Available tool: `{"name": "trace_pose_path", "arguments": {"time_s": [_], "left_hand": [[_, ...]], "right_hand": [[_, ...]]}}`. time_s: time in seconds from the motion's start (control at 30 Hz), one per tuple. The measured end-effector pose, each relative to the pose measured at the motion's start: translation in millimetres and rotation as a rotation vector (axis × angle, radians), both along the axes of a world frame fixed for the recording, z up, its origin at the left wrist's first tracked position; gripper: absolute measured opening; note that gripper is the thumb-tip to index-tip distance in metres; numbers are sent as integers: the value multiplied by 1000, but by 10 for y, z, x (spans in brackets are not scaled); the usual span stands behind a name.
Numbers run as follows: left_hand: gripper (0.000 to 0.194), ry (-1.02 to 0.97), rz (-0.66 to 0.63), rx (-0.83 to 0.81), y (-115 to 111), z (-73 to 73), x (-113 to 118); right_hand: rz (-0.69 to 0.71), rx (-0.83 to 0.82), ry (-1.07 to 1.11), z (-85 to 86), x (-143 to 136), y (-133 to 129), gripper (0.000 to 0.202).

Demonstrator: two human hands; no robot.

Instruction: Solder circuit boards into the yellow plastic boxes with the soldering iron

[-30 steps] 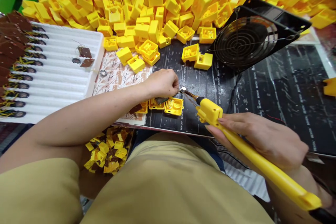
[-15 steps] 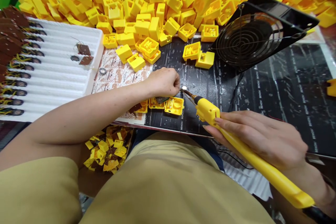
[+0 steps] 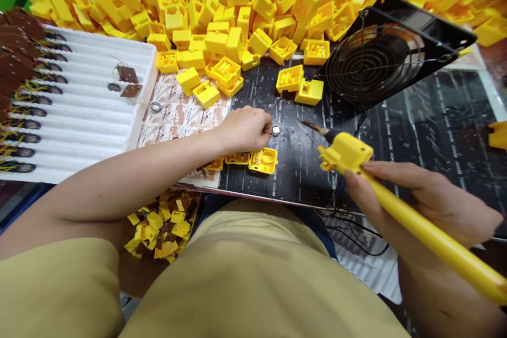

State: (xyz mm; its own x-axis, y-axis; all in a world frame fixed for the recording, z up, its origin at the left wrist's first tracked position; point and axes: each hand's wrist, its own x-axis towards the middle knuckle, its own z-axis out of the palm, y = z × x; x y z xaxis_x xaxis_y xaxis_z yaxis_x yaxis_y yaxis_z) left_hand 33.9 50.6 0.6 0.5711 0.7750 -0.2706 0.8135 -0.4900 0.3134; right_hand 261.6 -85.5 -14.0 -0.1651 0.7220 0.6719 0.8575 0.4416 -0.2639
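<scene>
Slippage of the soldering iron (image 3: 350, 151) clamped in my right fingers (image 3: 396, 173) could burn my left fingers (image 3: 266, 131), pinched together beside the round disc (image 3: 276, 131).

A heap of cases (image 3: 214, 10) lay across the back of the bench (image 3: 297, 182), a fan (image 3: 370, 60) before its right side, a tray (image 3: 93, 71) to the left. Near the front, the left hand (image 3: 253, 128) was just beside a disc (image 3: 276, 131); farther right, a soldering iron (image 3: 348, 150) lay in the right hand (image 3: 428, 200).
</scene>
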Motion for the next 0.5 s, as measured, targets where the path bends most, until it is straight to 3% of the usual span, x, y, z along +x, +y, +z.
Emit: {"name": "trace_pose_path", "arguments": {"time_s": [0.1, 0.2, 0.27, 0.33, 0.4, 0.5], "left_hand": [[22, -14, 2, -16, -15, 18, -11], [20, -46, 16, -18, -31, 31, -37], [20, -78, 29, -2, -34, 26, -58], [19, -102, 39, 21, -28, 13, -75], [19, -100, 45, 37, -16, 0, -83], [21, -80, 45, 42, 0, -9, -87]], "right_hand": [[-139, -26, 76, -74, 38, -17, 50], [-42, -47, 22, -27, -32, 19, 65], [73, -46, -78, 30, -132, 108, 56], [164, -73, -143, 48, -248, 260, 34], [190, -120, -164, 0, -356, 457, 17], [202, -199, -215, -145, -478, 748, 16]]}}
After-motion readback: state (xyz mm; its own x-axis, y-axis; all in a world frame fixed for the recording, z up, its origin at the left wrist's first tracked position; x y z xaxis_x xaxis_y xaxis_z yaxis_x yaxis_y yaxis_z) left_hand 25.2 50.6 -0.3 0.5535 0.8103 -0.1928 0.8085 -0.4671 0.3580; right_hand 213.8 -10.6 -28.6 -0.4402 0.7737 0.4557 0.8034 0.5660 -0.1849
